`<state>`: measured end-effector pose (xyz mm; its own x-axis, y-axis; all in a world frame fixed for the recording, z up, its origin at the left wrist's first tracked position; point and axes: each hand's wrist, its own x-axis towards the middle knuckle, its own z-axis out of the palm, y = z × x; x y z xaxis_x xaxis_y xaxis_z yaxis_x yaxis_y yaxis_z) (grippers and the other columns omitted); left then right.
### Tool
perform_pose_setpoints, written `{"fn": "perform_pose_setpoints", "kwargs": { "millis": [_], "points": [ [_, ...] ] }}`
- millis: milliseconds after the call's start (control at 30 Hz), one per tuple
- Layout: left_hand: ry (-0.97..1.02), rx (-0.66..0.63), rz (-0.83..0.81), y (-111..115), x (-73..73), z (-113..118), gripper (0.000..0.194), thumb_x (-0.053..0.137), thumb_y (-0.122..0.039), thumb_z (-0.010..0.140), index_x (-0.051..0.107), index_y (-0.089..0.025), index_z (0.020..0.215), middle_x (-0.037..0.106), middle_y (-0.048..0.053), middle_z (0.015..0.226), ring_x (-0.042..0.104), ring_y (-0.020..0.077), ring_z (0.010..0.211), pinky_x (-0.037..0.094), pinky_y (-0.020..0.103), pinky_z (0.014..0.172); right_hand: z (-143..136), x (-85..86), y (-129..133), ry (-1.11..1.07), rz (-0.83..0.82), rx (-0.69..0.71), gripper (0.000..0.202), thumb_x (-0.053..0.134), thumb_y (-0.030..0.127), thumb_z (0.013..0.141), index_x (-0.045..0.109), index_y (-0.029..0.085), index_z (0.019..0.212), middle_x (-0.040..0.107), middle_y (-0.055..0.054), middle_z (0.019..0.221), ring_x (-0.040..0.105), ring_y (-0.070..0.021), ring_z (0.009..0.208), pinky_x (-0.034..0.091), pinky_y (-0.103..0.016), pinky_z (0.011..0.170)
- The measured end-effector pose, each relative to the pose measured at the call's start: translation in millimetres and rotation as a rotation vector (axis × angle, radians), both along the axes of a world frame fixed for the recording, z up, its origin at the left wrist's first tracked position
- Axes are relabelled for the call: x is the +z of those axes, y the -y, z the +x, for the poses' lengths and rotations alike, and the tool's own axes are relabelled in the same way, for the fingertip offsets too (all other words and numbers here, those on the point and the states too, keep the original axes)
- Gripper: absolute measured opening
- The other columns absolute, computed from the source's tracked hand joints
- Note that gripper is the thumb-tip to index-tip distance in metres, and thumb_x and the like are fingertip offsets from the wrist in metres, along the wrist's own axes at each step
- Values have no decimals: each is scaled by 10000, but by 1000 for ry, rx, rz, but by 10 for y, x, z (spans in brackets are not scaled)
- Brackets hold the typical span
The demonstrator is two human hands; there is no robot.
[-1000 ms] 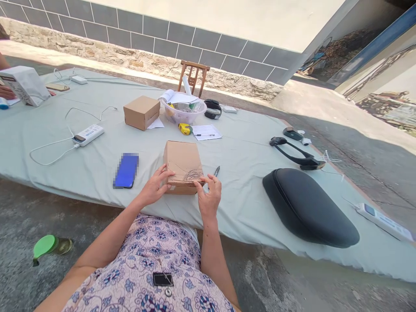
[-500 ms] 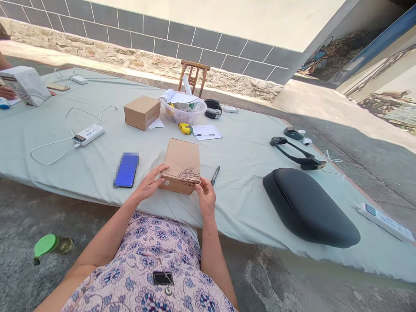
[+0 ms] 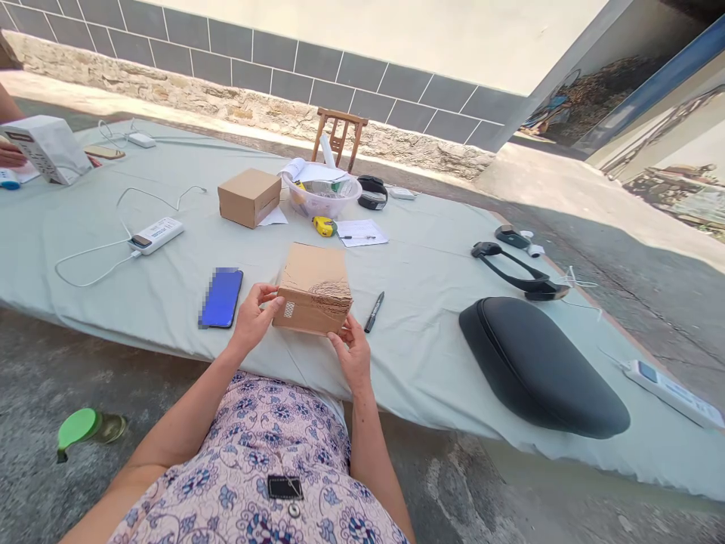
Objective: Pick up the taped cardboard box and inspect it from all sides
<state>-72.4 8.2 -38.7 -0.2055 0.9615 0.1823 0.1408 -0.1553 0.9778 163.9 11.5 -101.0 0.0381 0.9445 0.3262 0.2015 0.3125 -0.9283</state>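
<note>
A brown cardboard box (image 3: 314,272) with dark scribbled lines on its top and front is between my two hands at the table's near edge. My left hand (image 3: 254,313) grips its left side, thumb at the front near a small white printed patch. At the lower right front corner, my right hand (image 3: 352,344) holds the box with the thumb in front and fingers along the side. A black marker (image 3: 374,312) lies just right of the box. To the left of my left hand rests a phone (image 3: 222,298) with a blue screen.
Farther back are a second cardboard box (image 3: 249,198), a plastic basin (image 3: 322,202), a yellow tape measure (image 3: 324,226) and a paper (image 3: 362,233) with a pen. A black cushion-like case (image 3: 544,366) and a black headset (image 3: 518,272) lie right. Another person's hand (image 3: 10,155) is at far left.
The box has tipped back slightly, so more of its front face shows. My right hand has slid lower and left along the corner; my left hand has shifted down its side.
</note>
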Motion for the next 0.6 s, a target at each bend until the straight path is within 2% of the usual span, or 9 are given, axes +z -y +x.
{"fn": "perform_pose_setpoints", "kwargs": {
  "millis": [33,100,233,333,600],
  "points": [
    [-30,5,12,22,39,10,380,609,-512,850,589,-196,1061,685,116,1191,660,248,1105,563,355,829,-2,43,23,-4,23,-20,577,699,412,827,570,197,1347,664,-107,1127,700,-178,855,596,-372,817],
    [-79,-12,59,68,112,39,371,591,-492,864,586,-203,1096,668,107,1202,639,240,1129,561,337,815,-8,142,71,-6,71,-56,533,687,419,845,581,202,1320,678,-83,1051,692,-179,866,596,-373,828],
    [-202,-35,146,158,194,133,559,628,-422,848,472,-218,1345,593,119,1353,571,250,1242,538,378,932,-29,358,162,20,163,-147,479,674,438,861,604,199,1269,674,-44,929,665,-159,792,593,-337,765],
    [-312,-6,148,234,226,206,680,669,-410,831,396,-223,1426,566,137,1394,547,281,1275,507,436,1003,-44,502,237,53,201,-214,432,651,441,876,625,198,1232,648,-33,904,641,-152,761,580,-317,714],
    [-535,89,206,438,397,305,978,746,-632,730,311,-194,1488,571,174,1367,558,344,1279,480,483,1055,-13,783,474,175,345,-301,342,555,392,937,620,205,1216,564,-13,836,556,-155,734,523,-306,669]
  ]
}}
